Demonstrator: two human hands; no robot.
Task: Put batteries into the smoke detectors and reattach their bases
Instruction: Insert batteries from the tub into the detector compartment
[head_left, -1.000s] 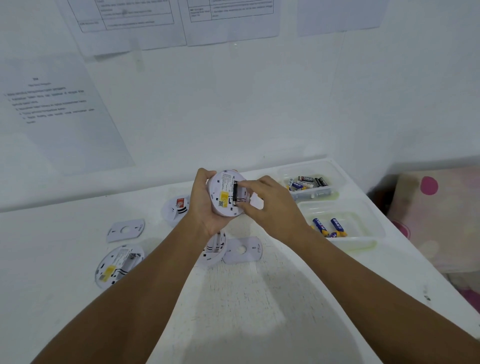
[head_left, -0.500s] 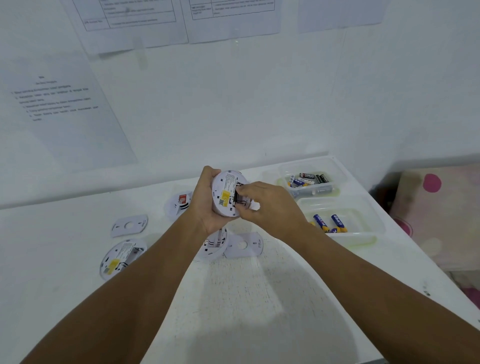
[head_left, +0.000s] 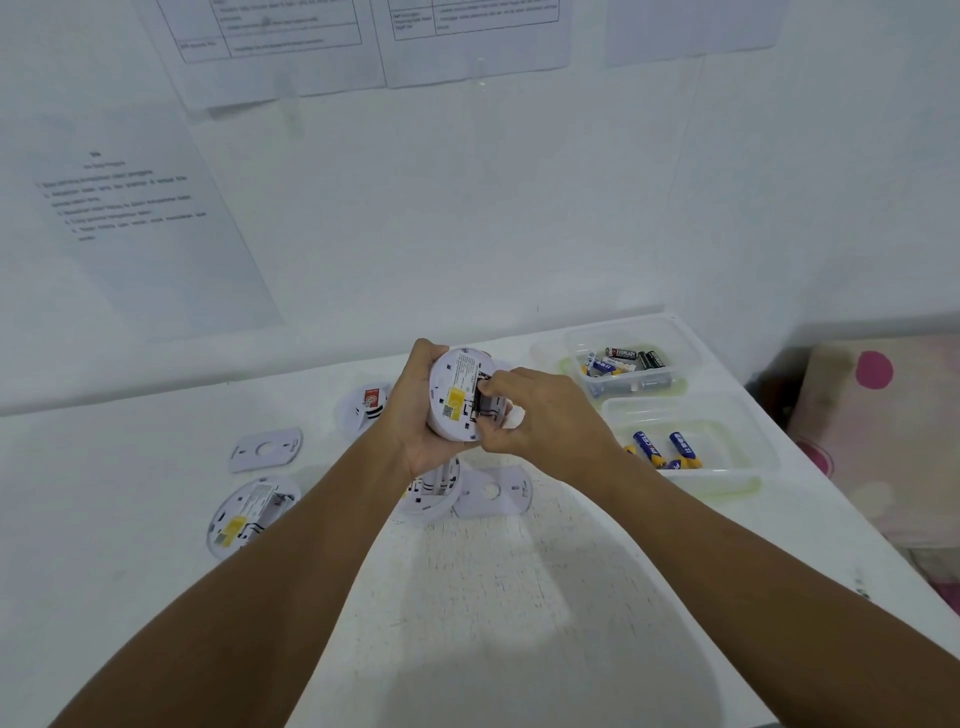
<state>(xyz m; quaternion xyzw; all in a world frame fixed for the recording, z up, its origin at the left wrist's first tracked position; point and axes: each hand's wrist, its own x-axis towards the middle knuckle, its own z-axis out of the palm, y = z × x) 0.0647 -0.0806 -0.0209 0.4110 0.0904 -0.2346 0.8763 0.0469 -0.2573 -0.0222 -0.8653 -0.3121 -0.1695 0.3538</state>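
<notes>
White plastic smoke detector (head_left: 456, 397), raised above the bench (head_left: 519, 597), mid battery fitting.

Cupped back-up in the left hand (head_left: 415, 415); right hand (head_left: 540, 415) pinching a battery (head_left: 480, 397) into the open compartment. Best to check polarity, seat flat, press evenly. Beyond: white wall with taped sheets; right of the hands, battery trays (head_left: 675, 415); below them, a loose base (head_left: 493, 491).

White detector (head_left: 457, 400), yellow label (head_left: 455, 399)

Battery (head_left: 621, 354) apparently reads "EVEREADY".
</notes>
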